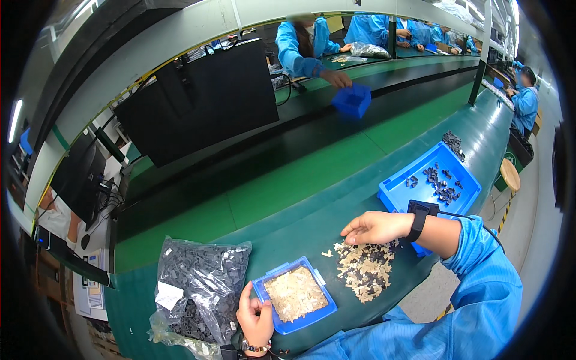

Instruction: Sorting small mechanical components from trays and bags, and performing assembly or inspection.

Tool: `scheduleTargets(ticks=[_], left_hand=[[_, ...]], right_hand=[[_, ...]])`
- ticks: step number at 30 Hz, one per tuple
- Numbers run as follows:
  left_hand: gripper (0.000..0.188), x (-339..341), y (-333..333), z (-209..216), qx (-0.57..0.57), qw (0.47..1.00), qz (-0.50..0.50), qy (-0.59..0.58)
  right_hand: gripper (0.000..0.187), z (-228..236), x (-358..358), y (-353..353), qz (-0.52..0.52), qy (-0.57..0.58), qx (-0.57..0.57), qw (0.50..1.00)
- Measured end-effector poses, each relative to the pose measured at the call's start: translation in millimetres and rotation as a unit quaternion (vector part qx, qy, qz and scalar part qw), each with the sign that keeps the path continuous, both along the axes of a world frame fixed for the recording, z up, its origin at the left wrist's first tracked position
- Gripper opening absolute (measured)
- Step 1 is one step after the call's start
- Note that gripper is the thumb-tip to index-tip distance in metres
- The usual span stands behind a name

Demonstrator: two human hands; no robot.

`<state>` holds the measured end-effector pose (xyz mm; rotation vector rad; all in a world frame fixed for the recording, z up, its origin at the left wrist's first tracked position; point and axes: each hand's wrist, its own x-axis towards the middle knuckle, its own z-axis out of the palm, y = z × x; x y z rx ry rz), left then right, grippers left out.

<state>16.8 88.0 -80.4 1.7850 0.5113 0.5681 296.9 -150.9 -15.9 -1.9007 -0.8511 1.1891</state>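
Left grip (255, 319) touching small tray (306, 323), right grip (379, 227) at mixed pile (364, 275).

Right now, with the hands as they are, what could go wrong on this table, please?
The left hand is at the edge of the small blue tray, so a bump might spill its pale pieces. The right hand is at the loose mixed pile, which has no rim around it, so it could scatter.

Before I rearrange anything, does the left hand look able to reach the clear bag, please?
Probably yes: the left hand, at the edge of the small blue tray, is beside the clear bag, with nothing visible between them.
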Motion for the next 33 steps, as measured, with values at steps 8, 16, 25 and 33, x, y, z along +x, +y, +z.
scheduleTargets(ticks=[8, 16, 25, 33], left_hand=[[0.056, 0, 0, -1, 0.043, 0.999, 0.008, -0.019], [0.044, 0, -14, 28, 0.27, 0.958, 0.086, -0.046], [0.039, 52, -54, 122, 0.365, 0.892, -0.171, -0.204], [0.1, 120, -63, 184, 0.247, 0.865, -0.426, -0.089]], right_hand=[[0.045, 14, -9, 5, 0.035, -0.064, 0.005, 0.997], [0.032, 25, -27, 15, 0.134, -0.42, 0.037, 0.897], [0.01, 28, -53, 51, 0.265, -0.741, 0.213, 0.578], [0.011, 26, -97, 58, 0.305, -0.402, 0.284, 0.815]])
